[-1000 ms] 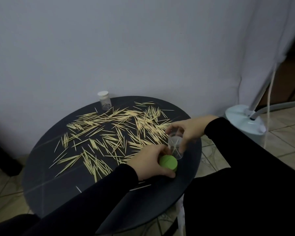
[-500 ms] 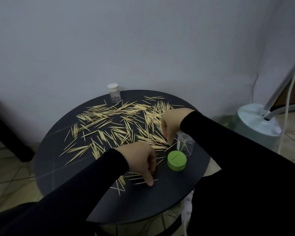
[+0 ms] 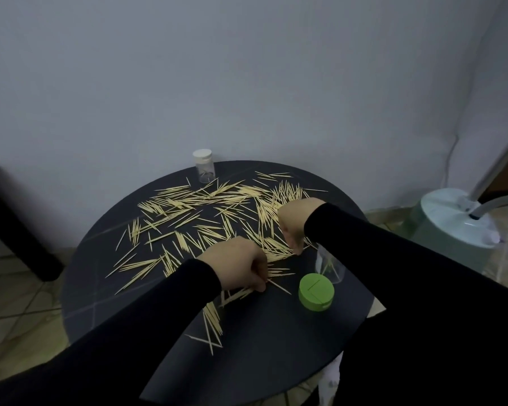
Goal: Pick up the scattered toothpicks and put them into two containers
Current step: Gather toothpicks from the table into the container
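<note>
Several pale toothpicks (image 3: 206, 212) lie scattered over a round black table (image 3: 276, 341). My left hand (image 3: 238, 266) is down on the table near its middle, fingers curled and pinching toothpicks at their tips. My right hand (image 3: 294, 224) reaches into the pile farther right, fingertips pinching toothpicks. A clear open container (image 3: 329, 266) stands at the right, partly behind my right sleeve, with a few toothpicks inside. A green lid (image 3: 316, 292) lies in front of it. A second clear container with a white cap (image 3: 204, 169) stands at the table's far edge.
A pale green round appliance base with a hose and cord (image 3: 452, 230) stands on the tiled floor to the right. A dark piece of furniture (image 3: 15, 224) is at the left. A plain wall rises right behind the table.
My left hand let go of the green lid and moved left onto the toothpicks. My right hand left the clear container and went to the pile. The camera view shifted left.
</note>
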